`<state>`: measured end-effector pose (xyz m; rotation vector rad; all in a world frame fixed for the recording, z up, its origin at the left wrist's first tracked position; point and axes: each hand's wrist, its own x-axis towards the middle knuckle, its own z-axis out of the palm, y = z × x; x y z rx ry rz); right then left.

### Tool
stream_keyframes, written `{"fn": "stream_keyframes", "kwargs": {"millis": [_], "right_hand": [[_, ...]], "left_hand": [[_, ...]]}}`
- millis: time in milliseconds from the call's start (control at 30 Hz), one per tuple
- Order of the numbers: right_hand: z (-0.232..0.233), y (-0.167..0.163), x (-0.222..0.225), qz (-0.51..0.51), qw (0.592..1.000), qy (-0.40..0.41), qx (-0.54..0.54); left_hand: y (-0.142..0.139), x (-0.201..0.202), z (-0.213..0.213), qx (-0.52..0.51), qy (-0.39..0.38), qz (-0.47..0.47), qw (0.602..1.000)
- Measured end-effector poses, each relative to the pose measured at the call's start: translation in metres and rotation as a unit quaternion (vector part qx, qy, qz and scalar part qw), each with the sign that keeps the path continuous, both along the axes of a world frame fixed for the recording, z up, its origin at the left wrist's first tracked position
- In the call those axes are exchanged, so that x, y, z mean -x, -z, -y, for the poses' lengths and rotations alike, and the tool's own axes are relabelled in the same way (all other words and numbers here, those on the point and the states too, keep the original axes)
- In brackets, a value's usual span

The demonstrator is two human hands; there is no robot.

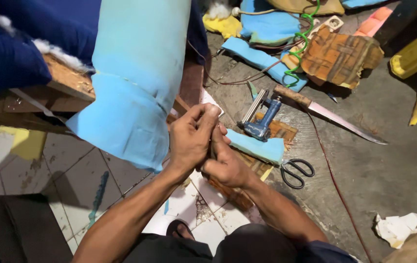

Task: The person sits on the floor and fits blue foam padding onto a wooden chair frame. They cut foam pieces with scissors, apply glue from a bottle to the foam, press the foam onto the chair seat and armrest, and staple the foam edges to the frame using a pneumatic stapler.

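My left hand point(190, 140) and my right hand point(224, 165) are pressed together in the middle of the view, with fingers curled. The left hand's fingers wrap over the right hand's fingertips. Whatever sits between them is hidden. They hover just right of a light blue foam sheet point(138, 73) that drapes over a wooden frame point(67, 80) with dark blue fabric point(9, 53). Just right of my hands, a small blue foam piece point(258, 147) lies on a brown board.
On the grey floor lie a blue staple gun point(262, 122), a long knife with a wooden handle point(332, 116), black scissors point(296, 173), a thin red cable point(332, 178), a green coiled hose point(302, 44), foam scraps and crumpled white paper point(398, 228). My sandalled foot point(179, 229) rests on tiles.
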<state>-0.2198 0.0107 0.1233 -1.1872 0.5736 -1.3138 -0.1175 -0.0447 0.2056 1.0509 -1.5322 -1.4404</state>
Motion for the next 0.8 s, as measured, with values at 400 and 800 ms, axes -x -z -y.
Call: {"fn": "stream_keyframes", "kwargs": {"millis": [400, 800], "right_hand": [[-0.005, -0.007, -0.002, 0.014, 1.0, 0.011, -0.008], [0.0, 0.0, -0.023, -0.404, 0.884, 0.215, 0.092]], "left_hand": [[-0.013, -0.015, 0.02, -0.074, 0.167, -0.128, 0.975], [-0.011, -0.008, 0.009, 0.016, -0.026, 0.119, 0.992]]}}
